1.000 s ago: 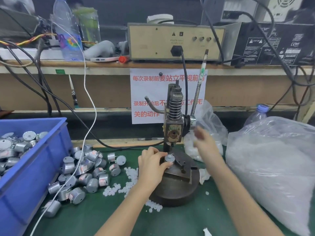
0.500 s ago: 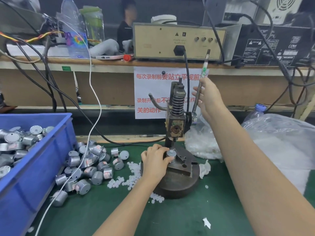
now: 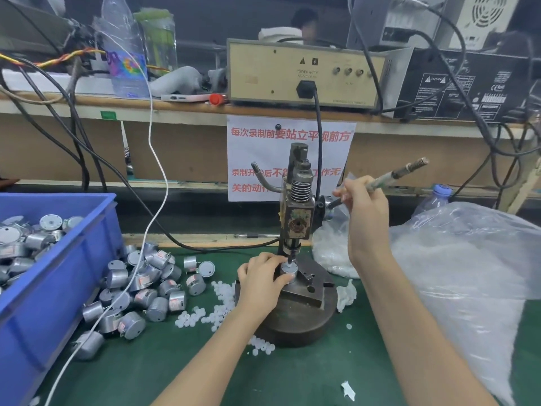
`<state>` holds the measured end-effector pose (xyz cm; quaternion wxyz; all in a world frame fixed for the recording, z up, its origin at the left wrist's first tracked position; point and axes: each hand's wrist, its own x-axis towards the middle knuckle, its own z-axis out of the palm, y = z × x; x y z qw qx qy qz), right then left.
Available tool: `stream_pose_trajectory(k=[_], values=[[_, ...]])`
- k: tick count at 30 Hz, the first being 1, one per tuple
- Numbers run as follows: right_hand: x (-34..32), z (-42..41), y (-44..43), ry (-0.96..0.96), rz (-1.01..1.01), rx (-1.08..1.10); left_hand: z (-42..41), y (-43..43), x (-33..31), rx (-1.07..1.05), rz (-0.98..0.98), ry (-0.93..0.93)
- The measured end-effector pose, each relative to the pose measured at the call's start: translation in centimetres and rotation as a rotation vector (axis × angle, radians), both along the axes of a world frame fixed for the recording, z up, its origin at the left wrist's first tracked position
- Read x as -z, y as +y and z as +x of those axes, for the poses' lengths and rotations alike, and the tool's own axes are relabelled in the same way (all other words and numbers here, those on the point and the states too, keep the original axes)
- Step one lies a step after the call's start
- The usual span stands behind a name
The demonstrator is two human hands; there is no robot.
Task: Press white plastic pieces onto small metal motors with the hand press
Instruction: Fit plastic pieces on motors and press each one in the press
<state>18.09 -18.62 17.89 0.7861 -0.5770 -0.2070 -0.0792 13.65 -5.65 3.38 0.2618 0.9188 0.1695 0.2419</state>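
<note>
I see L hand point(image 3: 260, 281) pinching motor point(image 3: 289, 270) under press ram point(image 3: 291, 249), R hand point(image 3: 366, 212) gripping lever point(image 3: 390, 176), fingers point(image 3: 273, 260) hide motor's side, its top too small to read

Left of the hand press point(image 3: 297, 218), a heap of motors point(image 3: 146, 291), scattered white plastic pieces point(image 3: 218, 300) and a trailing white cable point(image 3: 151, 124) crowd the green mat point(image 3: 292, 382) up to the blue bin point(image 3: 58, 303). A bulky plastic bag point(image 3: 468, 273) walls off the right. A hand could pass over the bare mat in front of the press.
</note>
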Motion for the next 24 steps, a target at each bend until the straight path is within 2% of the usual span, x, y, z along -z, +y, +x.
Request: stream_pose_trajectory(k=[4,8,11,13,15,18,20,24], values=[[-0.9,0.7,-0.4,-0.040,-0.145,-0.051,-0.3,-0.5,0.1,-0.005,0.001,-0.033],[-1.5,1.0,-0.3,0.050,-0.143,0.050,-2.0,-2.1,0.3,-0.019,0.032,-0.107],[0.0,0.2,-0.3,0.053,-0.108,0.108,-4.5,-3.9,0.6,0.078,0.013,-0.185],[1.6,-0.7,-0.2,0.027,-0.154,0.134,-6.2,-5.1,1.4,0.185,0.032,-0.142],[3.2,-1.8,-0.1,0.004,-0.178,0.135,-7.5,-6.2,2.2,0.284,0.068,-0.016],[5.2,-3.6,0.4,-0.044,-0.220,0.090,-8.2,-7.5,2.9,0.324,0.075,0.136],[6.4,-4.7,1.0,-0.067,-0.257,0.024,-8.1,-8.0,3.0,0.315,0.045,0.154],[8.8,-6.6,2.4,-0.094,-0.375,-0.107,-9.0,-7.1,2.6,0.342,-0.138,0.107]])
